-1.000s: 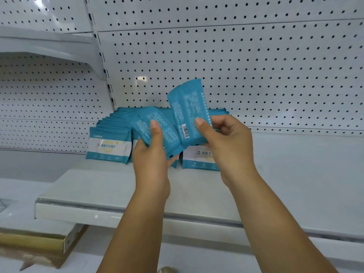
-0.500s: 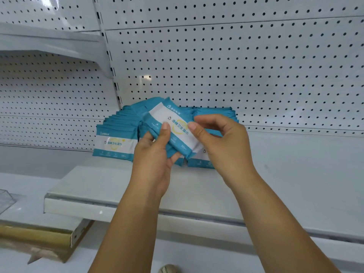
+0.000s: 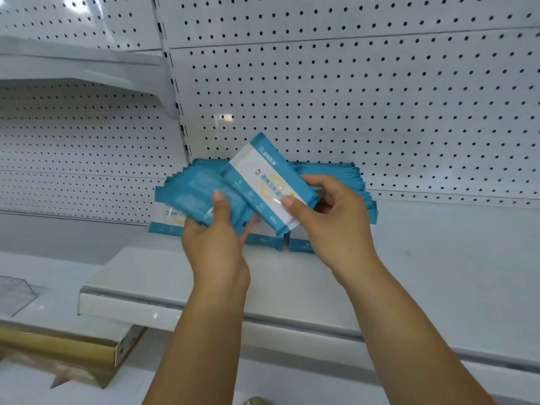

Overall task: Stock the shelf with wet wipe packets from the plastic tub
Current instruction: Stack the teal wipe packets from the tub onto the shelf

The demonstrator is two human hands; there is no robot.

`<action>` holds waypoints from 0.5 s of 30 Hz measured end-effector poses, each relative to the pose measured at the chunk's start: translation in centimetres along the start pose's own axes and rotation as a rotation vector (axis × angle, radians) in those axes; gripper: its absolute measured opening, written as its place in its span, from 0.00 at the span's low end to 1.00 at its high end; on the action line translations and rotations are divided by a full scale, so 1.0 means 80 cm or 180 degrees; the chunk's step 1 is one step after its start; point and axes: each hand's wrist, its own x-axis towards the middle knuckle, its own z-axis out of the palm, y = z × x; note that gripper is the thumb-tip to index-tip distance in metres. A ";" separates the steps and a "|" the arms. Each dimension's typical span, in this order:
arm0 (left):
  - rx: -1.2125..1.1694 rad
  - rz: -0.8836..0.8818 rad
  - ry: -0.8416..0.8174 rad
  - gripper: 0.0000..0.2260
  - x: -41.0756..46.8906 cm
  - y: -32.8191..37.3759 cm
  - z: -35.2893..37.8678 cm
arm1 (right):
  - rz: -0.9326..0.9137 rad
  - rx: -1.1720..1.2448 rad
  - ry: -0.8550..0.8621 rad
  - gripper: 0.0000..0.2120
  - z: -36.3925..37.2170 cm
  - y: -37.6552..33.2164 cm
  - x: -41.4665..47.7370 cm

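My left hand (image 3: 214,244) grips a small stack of teal wet wipe packets (image 3: 201,191), thumb on top, backs facing me. My right hand (image 3: 336,223) pinches one packet (image 3: 266,182) with its white and teal front up, tilted, just above and right of that stack. Behind both hands, rows of the same packets stand on the white shelf (image 3: 292,276): one row at the left (image 3: 168,220), another at the right (image 3: 350,182) against the pegboard. The plastic tub is out of view.
White pegboard (image 3: 350,97) backs the shelf. A higher shelf (image 3: 81,68) juts out at the upper left. A clear plastic divider (image 3: 14,290) lies on the lower left shelf, and a gold-edged board (image 3: 64,349) sits below it.
The right hand's packet was turned from its printed back to its white front, then lifted up and right, away from the left hand's stack. The left hand stayed in place.
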 end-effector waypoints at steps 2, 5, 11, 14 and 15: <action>-0.0269 0.0043 0.0436 0.12 0.011 0.004 -0.013 | -0.0073 -0.0128 0.0015 0.15 -0.001 0.004 0.002; -0.0347 0.0115 0.0718 0.11 0.024 0.009 -0.027 | -0.0273 -0.0584 -0.0092 0.14 0.004 0.008 0.001; -0.0366 0.0089 0.0937 0.12 0.036 0.015 -0.040 | -0.0523 -0.1201 -0.0305 0.16 0.027 0.017 -0.006; -0.0277 0.0094 0.0957 0.08 0.040 0.021 -0.050 | -0.0665 -0.1493 -0.0585 0.16 0.039 0.019 -0.006; -0.0242 0.0076 0.0926 0.07 0.040 0.023 -0.052 | -0.0744 -0.1619 -0.0713 0.17 0.043 0.019 -0.006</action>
